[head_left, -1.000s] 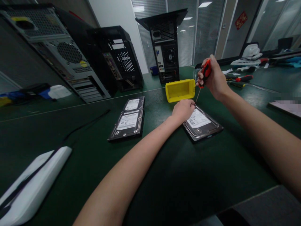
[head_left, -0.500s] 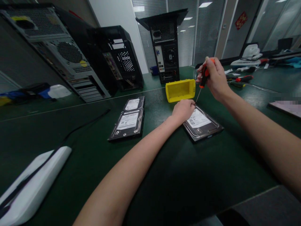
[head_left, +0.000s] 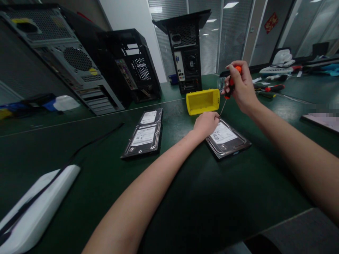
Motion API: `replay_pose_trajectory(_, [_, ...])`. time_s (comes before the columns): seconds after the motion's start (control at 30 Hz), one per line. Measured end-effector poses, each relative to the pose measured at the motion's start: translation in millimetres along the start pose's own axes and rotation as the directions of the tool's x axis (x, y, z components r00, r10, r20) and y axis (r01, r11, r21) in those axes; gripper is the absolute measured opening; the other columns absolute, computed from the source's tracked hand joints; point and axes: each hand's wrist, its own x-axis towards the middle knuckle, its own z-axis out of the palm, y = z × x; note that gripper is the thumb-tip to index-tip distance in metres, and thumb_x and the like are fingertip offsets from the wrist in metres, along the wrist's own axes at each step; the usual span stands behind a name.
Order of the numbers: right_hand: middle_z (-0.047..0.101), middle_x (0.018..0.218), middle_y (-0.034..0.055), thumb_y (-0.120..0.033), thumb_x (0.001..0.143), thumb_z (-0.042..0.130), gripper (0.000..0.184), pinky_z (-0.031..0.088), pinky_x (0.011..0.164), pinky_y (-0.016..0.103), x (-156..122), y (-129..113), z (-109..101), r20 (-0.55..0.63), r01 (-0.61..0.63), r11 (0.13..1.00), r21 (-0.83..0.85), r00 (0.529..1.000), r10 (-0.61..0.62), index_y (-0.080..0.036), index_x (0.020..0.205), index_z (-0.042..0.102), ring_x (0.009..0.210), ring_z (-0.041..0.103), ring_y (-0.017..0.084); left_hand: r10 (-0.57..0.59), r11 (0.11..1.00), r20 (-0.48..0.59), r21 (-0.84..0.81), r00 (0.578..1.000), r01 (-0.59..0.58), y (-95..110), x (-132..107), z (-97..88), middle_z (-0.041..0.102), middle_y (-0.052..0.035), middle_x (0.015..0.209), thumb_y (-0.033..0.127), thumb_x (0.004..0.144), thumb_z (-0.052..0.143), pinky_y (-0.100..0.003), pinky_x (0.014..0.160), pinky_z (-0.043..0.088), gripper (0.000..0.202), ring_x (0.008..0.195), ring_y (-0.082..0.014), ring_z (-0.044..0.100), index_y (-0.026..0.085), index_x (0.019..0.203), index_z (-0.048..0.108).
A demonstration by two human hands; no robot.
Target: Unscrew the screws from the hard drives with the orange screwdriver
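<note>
In the head view a hard drive (head_left: pixel 230 138) with a white label lies flat on the green table. My left hand (head_left: pixel 207 123) rests at its far left corner, fingers curled over the edge and holding it. My right hand (head_left: pixel 242 84) is closed round the red and black handle of a screwdriver (head_left: pixel 231 86). The thin shaft slants down to the far corner of the drive, right beside my left fingertips. Whether a screw sits under the tip is too small to tell. Just behind my left hand stands a yellow bin (head_left: pixel 202 102).
Two more hard drives (head_left: pixel 144 135) lie to the left. Computer towers (head_left: pixel 186 53) line the back. A white power adapter-like block (head_left: pixel 45 208) with a black cable (head_left: pixel 92 141) is at front left. Loose tools (head_left: pixel 274 89) lie at back right.
My right hand's fingers have shifted on the screwdriver handle, showing more of its red end. The left hand and the hard drive stay where they were.
</note>
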Motion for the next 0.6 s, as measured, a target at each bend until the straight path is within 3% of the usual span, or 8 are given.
replay_pose_trajectory(0.2, [0.047,0.063,-0.0051,-0.045,0.083,0.061,0.026,0.043,0.046,0.024,0.4,-1.0,0.8,0.014,-0.014,1.0,-0.019,1.0,0.014,-0.026,0.088,0.045,0.048,0.045,0.009,-0.011,1.0,-0.004,0.01,1.0,0.011,0.1,0.4,1.1,0.069,-0.0095,0.11,0.019,0.088,0.044,-0.035,0.094,0.047,0.033,0.105,-0.0205,0.062,0.017,0.11,0.068])
replay_pose_trajectory(0.43, [0.058,0.072,-0.0024,-0.048,0.082,0.062,0.032,0.043,0.043,0.025,-0.6,-4.8,0.7,-0.029,0.02,0.997,-0.072,0.999,-0.022,-0.025,0.084,0.04,0.051,0.052,0.01,-0.004,1.0,-0.005,0.009,1.0,0.004,-0.1,0.4,0.6,0.069,-0.0092,0.109,0.019,0.088,0.043,-0.035,0.093,0.048,0.033,0.104,-0.0205,0.063,0.017,0.109,0.069])
replay_pose_trajectory(0.6, [0.051,0.061,-0.0053,-0.054,0.081,0.062,0.034,0.041,0.042,0.023,-0.9,-3.4,-2.0,-0.003,0.0,0.994,-0.108,1.0,-0.001,-0.027,0.085,0.042,0.046,0.046,0.009,-0.001,1.0,-0.003,0.009,1.0,0.001,-0.7,0.3,1.0,0.069,-0.0092,0.11,0.019,0.089,0.043,-0.035,0.094,0.047,0.033,0.104,-0.0205,0.062,0.017,0.11,0.068])
